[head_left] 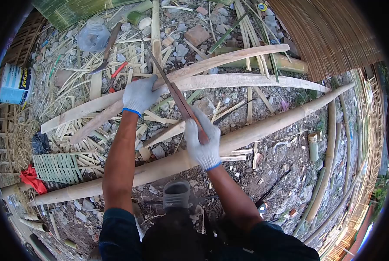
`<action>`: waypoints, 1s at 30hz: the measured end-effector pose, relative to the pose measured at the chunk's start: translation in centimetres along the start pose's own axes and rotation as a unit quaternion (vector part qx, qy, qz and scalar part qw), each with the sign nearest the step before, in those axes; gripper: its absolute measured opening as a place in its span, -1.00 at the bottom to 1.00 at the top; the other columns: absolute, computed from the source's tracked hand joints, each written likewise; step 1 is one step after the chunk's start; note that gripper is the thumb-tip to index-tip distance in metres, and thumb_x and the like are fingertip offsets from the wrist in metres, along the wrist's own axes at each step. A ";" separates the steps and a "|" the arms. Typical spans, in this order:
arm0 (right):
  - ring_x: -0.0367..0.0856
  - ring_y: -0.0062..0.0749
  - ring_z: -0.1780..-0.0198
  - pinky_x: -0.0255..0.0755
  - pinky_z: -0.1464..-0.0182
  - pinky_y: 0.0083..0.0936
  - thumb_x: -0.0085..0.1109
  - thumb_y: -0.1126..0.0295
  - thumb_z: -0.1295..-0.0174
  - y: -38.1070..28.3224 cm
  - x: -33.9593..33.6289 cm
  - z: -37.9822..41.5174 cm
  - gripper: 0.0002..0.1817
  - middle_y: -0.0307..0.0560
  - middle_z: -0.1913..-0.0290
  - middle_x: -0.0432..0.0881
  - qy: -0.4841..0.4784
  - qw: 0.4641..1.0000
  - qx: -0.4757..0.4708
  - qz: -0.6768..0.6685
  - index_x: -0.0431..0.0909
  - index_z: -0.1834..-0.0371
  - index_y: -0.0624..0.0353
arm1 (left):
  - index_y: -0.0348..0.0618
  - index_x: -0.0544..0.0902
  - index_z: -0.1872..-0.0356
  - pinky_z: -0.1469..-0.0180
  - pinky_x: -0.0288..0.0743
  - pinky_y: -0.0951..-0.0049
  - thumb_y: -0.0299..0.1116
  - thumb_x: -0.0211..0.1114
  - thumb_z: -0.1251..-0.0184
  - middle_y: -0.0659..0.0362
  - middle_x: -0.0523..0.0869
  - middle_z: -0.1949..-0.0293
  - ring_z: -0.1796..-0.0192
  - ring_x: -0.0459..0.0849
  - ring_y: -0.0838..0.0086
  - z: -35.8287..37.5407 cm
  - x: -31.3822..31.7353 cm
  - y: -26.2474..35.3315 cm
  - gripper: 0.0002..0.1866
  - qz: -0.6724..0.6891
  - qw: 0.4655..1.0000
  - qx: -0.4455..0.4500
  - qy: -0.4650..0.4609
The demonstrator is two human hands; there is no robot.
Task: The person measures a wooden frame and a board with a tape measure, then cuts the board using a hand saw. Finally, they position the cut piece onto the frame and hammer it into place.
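Note:
My left hand [140,93], in a white glove with a blue cuff, is closed around a pale wooden strip [229,56] near where it crosses a second long curved strip [246,81]. My right hand [203,141], gloved the same way, grips the wooden handle of a long-bladed saw [159,65], seen nearly edge-on. Its thin blade slants up and left, over the strips just right of my left hand. A thick bamboo pole [251,132] runs beneath my right hand and wrist.
Split bamboo offcuts and stones cover the ground. A sickle-like blade [99,66], a red-handled tool [118,70] and a plastic bag [93,37] lie at upper left. A paint bucket [15,85] stands far left. My boot [176,193] is below the pole.

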State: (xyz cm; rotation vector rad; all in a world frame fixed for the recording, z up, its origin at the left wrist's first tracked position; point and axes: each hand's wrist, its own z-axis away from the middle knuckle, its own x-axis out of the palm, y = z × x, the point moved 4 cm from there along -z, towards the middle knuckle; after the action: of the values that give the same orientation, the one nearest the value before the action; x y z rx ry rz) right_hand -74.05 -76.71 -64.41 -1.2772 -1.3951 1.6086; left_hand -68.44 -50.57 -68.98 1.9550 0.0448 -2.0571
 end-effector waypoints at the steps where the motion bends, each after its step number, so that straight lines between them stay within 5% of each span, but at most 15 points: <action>1: 0.87 -0.02 0.17 0.72 0.05 -0.22 0.18 0.36 -0.53 -0.3 0.6 -1.3 -0.56 0.23 0.04 0.85 -0.003 1.000 -0.008 0.021 0.60 -0.40 0.30 | 0.06 0.73 -0.28 -0.02 0.74 -0.03 0.17 0.36 -0.43 -0.03 0.90 0.09 0.01 0.88 0.02 -0.1 -0.1 -0.1 -0.43 -0.006 1.000 -0.001 0.004; 7: 0.88 -0.13 0.00 0.70 -0.08 -0.25 0.18 0.26 -0.54 -0.4 -3.7 6.5 -0.52 0.23 0.00 0.84 0.008 0.995 -0.063 0.073 0.60 -0.40 0.31 | 0.04 0.72 -0.18 -0.03 0.71 -0.09 0.08 0.38 -0.41 -0.10 0.87 0.15 0.02 0.85 -0.05 0.1 -0.2 0.0 -0.53 0.026 1.000 0.004 0.011; 8: 0.88 -0.11 -0.04 0.68 -0.10 -0.30 0.19 0.25 -0.53 2.6 -4.2 8.3 -0.51 0.24 -0.01 0.83 -0.003 0.999 0.007 0.035 0.59 -0.39 0.35 | 0.03 0.73 -0.17 -0.03 0.71 -0.09 0.07 0.39 -0.41 -0.10 0.87 0.17 0.04 0.86 -0.06 0.2 0.0 -0.1 -0.53 0.025 0.999 0.007 0.024; 15: 0.86 -0.16 0.11 0.68 0.03 -0.32 0.23 0.37 -0.53 1.7 1.2 -0.9 -0.56 0.20 0.11 0.84 0.030 0.999 0.005 -0.024 0.60 -0.36 0.40 | -0.02 0.71 -0.13 -0.01 0.71 -0.10 0.03 0.39 -0.39 -0.11 0.86 0.18 0.04 0.85 -0.07 0.2 -0.5 0.0 -0.55 0.033 0.999 0.009 0.030; 19: 0.88 -0.15 0.02 0.69 -0.06 -0.33 0.29 0.29 -0.52 0.4 -2.0 4.3 -0.50 0.20 -0.03 0.85 0.023 0.999 -0.031 0.017 0.58 -0.42 0.35 | 0.02 0.72 -0.18 -0.01 0.72 -0.09 0.06 0.38 -0.40 -0.10 0.87 0.16 0.04 0.86 -0.05 -0.3 -0.8 0.1 -0.53 0.019 1.000 0.013 -0.001; 22: 0.86 -0.13 -0.15 0.67 -0.15 -0.32 0.24 0.31 -0.51 1.6 -4.0 8.8 -0.47 0.26 -0.13 0.81 -0.031 0.998 0.055 0.030 0.53 -0.46 0.38 | 0.06 0.73 -0.21 -0.01 0.73 -0.06 0.09 0.35 -0.45 -0.07 0.89 0.13 0.03 0.87 -0.02 0.3 -0.5 -0.1 -0.52 0.017 1.000 0.003 -0.003; 30: 0.82 -0.29 0.09 0.66 0.04 -0.35 0.23 0.38 -0.55 0.3 2.0 -1.0 -0.56 0.22 0.06 0.83 0.026 1.000 -0.014 -0.002 0.58 -0.38 0.40 | 0.09 0.74 -0.25 -0.01 0.74 -0.05 0.09 0.35 -0.45 -0.06 0.89 0.14 0.04 0.88 0.01 0.1 -0.6 -0.3 -0.51 0.019 1.000 0.012 0.017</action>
State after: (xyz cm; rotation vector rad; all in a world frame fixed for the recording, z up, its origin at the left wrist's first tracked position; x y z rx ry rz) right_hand -73.70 -74.59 -65.21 -1.3234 -1.3923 1.5461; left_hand -68.64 -50.19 -68.43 1.9893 -0.0081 -2.0097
